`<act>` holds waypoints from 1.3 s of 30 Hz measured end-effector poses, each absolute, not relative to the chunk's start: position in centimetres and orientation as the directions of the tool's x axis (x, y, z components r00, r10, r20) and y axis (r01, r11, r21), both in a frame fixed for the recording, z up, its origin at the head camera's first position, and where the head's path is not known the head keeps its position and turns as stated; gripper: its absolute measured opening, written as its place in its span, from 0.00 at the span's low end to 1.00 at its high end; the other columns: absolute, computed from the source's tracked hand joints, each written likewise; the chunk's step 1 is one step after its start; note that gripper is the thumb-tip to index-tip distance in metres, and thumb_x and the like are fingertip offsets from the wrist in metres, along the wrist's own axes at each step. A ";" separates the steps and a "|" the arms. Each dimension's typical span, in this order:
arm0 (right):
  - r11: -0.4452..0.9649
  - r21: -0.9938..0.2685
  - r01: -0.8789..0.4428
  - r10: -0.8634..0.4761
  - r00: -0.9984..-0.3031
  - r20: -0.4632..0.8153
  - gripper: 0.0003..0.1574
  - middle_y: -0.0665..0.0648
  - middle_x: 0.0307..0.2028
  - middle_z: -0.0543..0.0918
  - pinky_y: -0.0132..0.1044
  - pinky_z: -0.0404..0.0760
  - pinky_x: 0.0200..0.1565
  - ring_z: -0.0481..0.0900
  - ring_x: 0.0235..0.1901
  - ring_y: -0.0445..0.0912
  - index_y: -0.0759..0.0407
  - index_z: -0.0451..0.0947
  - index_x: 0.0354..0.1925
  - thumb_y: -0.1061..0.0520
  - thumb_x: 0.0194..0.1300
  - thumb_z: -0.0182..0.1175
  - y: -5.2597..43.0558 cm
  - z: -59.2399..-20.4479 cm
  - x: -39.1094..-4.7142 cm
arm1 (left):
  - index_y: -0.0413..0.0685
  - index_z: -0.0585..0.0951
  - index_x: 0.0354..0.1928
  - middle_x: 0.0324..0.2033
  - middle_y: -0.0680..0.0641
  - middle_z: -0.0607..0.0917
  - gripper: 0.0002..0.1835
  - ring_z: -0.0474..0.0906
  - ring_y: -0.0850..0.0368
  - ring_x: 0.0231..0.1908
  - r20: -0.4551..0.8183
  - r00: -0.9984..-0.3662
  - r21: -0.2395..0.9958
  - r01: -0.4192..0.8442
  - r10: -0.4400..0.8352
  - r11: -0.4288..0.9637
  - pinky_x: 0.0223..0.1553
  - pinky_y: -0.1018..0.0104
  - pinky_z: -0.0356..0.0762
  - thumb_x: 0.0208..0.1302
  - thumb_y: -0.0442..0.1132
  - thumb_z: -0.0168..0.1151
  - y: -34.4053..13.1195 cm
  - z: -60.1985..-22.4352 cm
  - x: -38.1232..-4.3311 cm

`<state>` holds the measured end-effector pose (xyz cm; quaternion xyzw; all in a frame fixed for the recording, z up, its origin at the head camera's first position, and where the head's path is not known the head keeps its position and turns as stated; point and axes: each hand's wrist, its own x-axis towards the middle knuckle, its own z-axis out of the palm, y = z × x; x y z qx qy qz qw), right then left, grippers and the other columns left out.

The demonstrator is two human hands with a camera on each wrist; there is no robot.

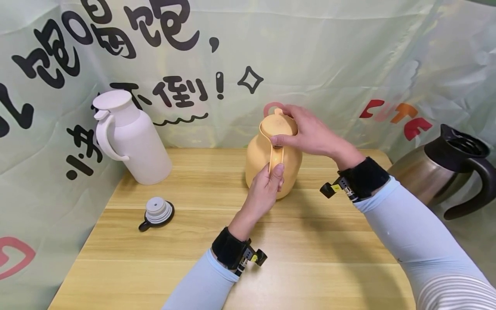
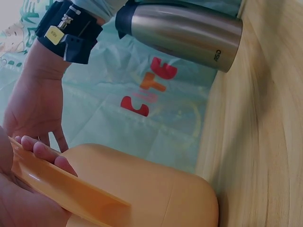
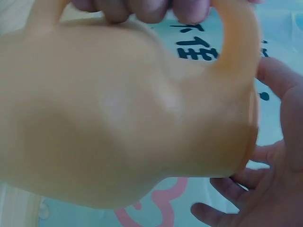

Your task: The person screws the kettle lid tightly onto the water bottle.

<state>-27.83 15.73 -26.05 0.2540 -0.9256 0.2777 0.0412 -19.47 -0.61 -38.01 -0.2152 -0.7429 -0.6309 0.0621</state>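
A yellow-orange thermos jug (image 1: pixel 256 161) stands upright on the table, its handle toward the person. The left hand (image 1: pixel 262 193) grips the handle (image 2: pixel 71 184), fingers wrapped through the loop. Over the top, the right hand (image 1: pixel 311 133) spans the round lid (image 1: pixel 278 125), thumb on the near side and fingers reaching around the far edge. In the right wrist view the fingers of the right hand (image 3: pixel 270 175) are spread around the rim at the jug's mouth end.
A white thermos jug (image 1: pixel 145 146) stands at the back left. Before it lies a grey-and-black stopper (image 1: pixel 158 212) on the wooden table (image 1: pixel 128 258). A steel jug (image 1: pixel 422 172) with black handle stands at right. A printed cloth (image 1: pixel 310 51) hangs behind.
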 end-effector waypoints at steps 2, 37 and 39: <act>0.686 -0.534 -0.495 -0.471 -0.861 0.193 0.53 0.57 0.67 0.65 0.55 0.66 0.61 0.64 0.63 0.51 0.40 0.52 0.73 0.32 0.56 0.63 15.9 -25.8 -27.8 | 0.50 0.70 0.32 0.23 0.49 0.74 0.25 0.72 0.56 0.24 0.363 -0.900 0.911 0.397 0.241 0.114 0.27 0.64 0.72 0.74 0.62 0.36 -0.6 -38.0 -19.4; 0.598 -0.502 -0.625 -0.688 -0.722 0.080 0.36 0.50 0.49 0.76 0.46 0.69 0.48 0.72 0.46 0.47 0.34 0.63 0.58 0.48 0.56 0.69 15.2 -23.4 -29.0 | 0.50 0.70 0.33 0.23 0.48 0.74 0.25 0.71 0.55 0.24 0.357 -0.901 0.912 0.394 0.247 0.119 0.26 0.64 0.71 0.74 0.62 0.36 -0.6 -38.0 -19.4; 0.634 -0.460 -0.622 -0.672 -0.737 0.070 0.35 0.51 0.49 0.76 0.46 0.69 0.48 0.71 0.47 0.48 0.34 0.63 0.58 0.44 0.56 0.69 15.1 -23.2 -29.1 | 0.50 0.70 0.33 0.23 0.48 0.74 0.25 0.71 0.55 0.24 0.356 -0.902 0.912 0.392 0.245 0.120 0.26 0.65 0.71 0.74 0.62 0.37 -0.6 -38.1 -19.5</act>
